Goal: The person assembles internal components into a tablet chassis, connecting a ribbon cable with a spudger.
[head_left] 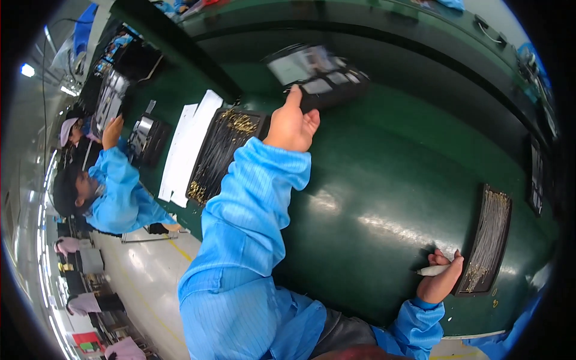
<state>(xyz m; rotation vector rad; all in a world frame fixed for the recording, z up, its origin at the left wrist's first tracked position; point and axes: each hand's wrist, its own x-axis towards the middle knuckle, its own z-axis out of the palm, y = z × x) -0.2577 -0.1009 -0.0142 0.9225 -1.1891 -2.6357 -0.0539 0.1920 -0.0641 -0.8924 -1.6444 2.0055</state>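
Observation:
My left hand reaches to the far middle of the green bench. One finger is stretched out at the near edge of a black tray holding flat pale pieces, and the other fingers curl loosely. The tray is smeared by motion, and I cannot tell whether the finger touches it. My right hand is closed round a white pen-shaped tool, low at the right. Beside it stands a long black tray full of thin grey cables. By my left forearm another black tray holds dark cables with gold-coloured ends.
White paper sheets lie left of the dark-cable tray. A co-worker in a blue smock sits at the left, one hand at a black tray. A dark green post rises behind the bench. Another dark tray lies far right.

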